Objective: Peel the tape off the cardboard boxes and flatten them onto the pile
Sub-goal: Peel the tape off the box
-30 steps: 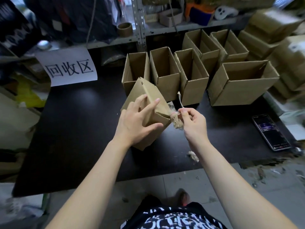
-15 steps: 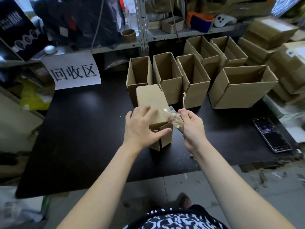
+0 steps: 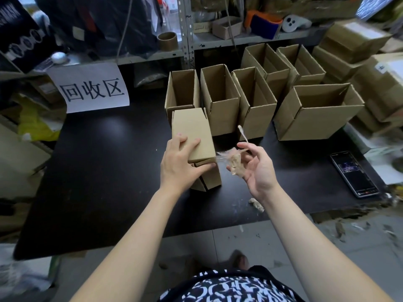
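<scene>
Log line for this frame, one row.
left hand grips small box on table | right hand open, tape wad clinging | small box not yet flattened

Dim; soft glare on black table [image 3: 113, 127]; edges blurred, warped.

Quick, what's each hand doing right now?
Left hand: grips the small closed brown cardboard box.
Right hand: open, crumpled clear tape lying on its relaxed fingers.

A storeroom: cluttered metal shelving [image 3: 185, 40], stacked cartons [image 3: 353, 38] beside the worktable [image 3: 98, 171]
</scene>
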Demonstrator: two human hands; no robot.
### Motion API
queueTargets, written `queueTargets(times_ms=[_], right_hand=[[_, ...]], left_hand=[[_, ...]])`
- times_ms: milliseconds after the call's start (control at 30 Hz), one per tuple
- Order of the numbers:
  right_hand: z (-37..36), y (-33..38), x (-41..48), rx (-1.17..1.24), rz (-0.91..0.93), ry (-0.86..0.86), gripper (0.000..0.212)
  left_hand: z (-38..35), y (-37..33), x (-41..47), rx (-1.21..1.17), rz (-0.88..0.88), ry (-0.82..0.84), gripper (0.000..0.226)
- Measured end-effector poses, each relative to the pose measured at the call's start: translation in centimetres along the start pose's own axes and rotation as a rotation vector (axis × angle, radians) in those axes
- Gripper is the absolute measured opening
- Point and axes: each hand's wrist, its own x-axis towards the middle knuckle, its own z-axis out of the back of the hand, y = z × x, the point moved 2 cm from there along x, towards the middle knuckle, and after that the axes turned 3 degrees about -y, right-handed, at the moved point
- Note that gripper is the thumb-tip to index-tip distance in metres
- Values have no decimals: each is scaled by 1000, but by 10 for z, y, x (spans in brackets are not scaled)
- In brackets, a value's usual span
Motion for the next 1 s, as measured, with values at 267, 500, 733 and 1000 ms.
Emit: queueTargets(times_ms=[267, 500, 733, 1000], right_hand=[[9, -15, 0, 46, -120, 261, 86], [6, -20, -1, -238, 36, 163, 27], [4, -10, -13, -479, 110, 198, 41], [4, -5, -5, -534, 181, 56, 20]], left_hand=[[2, 0, 0, -17, 38, 1, 76], [-1, -4, 1, -31, 41, 10, 76], [-3, -3, 1, -50, 53, 20, 75], [-7, -4, 2, -52, 2, 12, 77]])
